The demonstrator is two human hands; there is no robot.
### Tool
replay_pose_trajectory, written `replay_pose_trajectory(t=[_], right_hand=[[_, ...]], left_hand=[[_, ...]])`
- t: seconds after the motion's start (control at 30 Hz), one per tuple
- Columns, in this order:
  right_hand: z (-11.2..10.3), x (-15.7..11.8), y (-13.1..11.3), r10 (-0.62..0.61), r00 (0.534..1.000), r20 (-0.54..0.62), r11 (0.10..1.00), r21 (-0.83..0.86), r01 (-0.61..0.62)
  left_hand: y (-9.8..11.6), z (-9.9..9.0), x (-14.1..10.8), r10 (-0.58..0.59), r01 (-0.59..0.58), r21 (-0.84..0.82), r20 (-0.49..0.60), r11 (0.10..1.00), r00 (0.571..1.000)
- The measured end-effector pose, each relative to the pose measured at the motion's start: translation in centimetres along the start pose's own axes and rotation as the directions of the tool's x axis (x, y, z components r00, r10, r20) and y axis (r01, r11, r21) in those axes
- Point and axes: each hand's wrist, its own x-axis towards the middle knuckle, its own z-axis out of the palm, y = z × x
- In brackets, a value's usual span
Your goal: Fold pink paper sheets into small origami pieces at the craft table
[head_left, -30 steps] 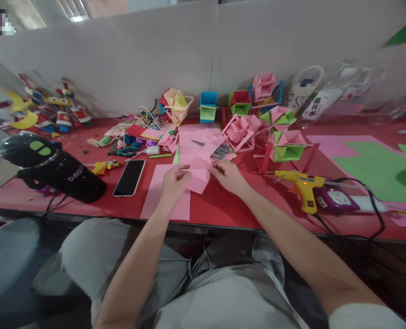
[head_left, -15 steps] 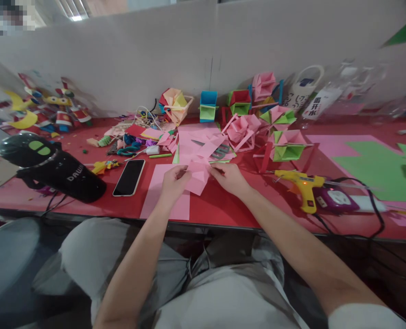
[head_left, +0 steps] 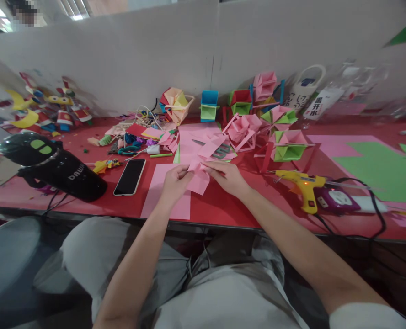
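Observation:
Between my two hands is a folded pink paper [head_left: 199, 182], raised a little above the red table [head_left: 230, 201]. My left hand [head_left: 176, 182] pinches its left edge between thumb and fingers. From the other side, my right hand [head_left: 226, 176] grips the paper near its upper right fold, its fingers reaching over the top. A flat pink sheet [head_left: 162, 198] lies on the table partly under my left hand. Just beyond the hands, grey-handled scissors [head_left: 221, 151] rest on a stack of pink and green paper [head_left: 187, 137].
To the left are a phone [head_left: 130, 177] and a black tumbler [head_left: 59, 169] lying tilted. A yellow glue gun [head_left: 304, 187] with its cord sits on the right beside a purple power strip [head_left: 336, 200]. Folded paper models [head_left: 288, 145] line the back, near a water bottle [head_left: 324, 103].
My right hand's fingers have shifted left over the top of the pink paper, whose upper part is now more folded. My left hand keeps its hold.

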Motion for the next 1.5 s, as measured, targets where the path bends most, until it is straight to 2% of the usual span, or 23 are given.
replay_pose_trajectory(t=[0.13, 0.33, 0.53, 0.73, 0.9, 1.1, 1.23, 1.37, 1.5], right_hand=[[0.2, 0.2, 0.3, 0.030, 0.999, -0.038, 0.999, 0.039, -0.029], [0.0, 0.3, 0.2, 0.024, 0.999, -0.044, 0.999, 0.036, -0.023], [0.0, 0.3, 0.5, -0.016, 0.999, -0.034, 0.999, 0.046, 0.018], [0.1, 0.2, 0.6, -0.043, 0.998, -0.048, 0.997, 0.061, 0.046], [0.1, 0.2, 0.6, -0.035, 0.998, -0.042, 0.998, 0.054, 0.038], [0.1, 0.1, 0.9, 0.096, 0.993, -0.063, 0.992, 0.093, -0.090], [0.2, 0.1, 0.9, 0.176, 0.983, -0.056, 0.963, 0.217, -0.160], [0.1, 0.3, 0.7, 0.265, 0.964, 0.009, 0.895, 0.370, -0.250], [-0.1, 0.4, 0.4, 0.288, 0.955, 0.065, 0.846, 0.450, -0.286]], left_hand=[[-0.1, -0.2, 0.0, 0.009, -0.010, 0.017, 0.025, 1.000, 1.000], [-0.2, -0.9, 0.4, -0.014, 0.019, -0.060, 0.092, 0.998, 0.996], [0.1, -1.2, 0.3, -0.041, 0.052, -0.077, 0.146, 0.996, 0.988], [0.8, -1.0, 0.2, 0.018, -0.019, 0.004, 0.033, 1.000, 0.999], [0.7, -0.8, 0.3, 0.069, -0.070, 0.005, 0.096, 0.998, 0.993], [0.3, -0.9, 0.5, 0.091, -0.095, 0.067, 0.071, 0.993, 0.993], [0.4, -0.8, 0.4, 0.100, -0.107, 0.071, 0.092, 0.992, 0.991], [0.2, -0.8, 0.4, 0.129, -0.140, 0.076, 0.139, 0.987, 0.982], [0.1, -0.8, 0.3, 0.147, -0.160, 0.065, 0.173, 0.985, 0.974]])
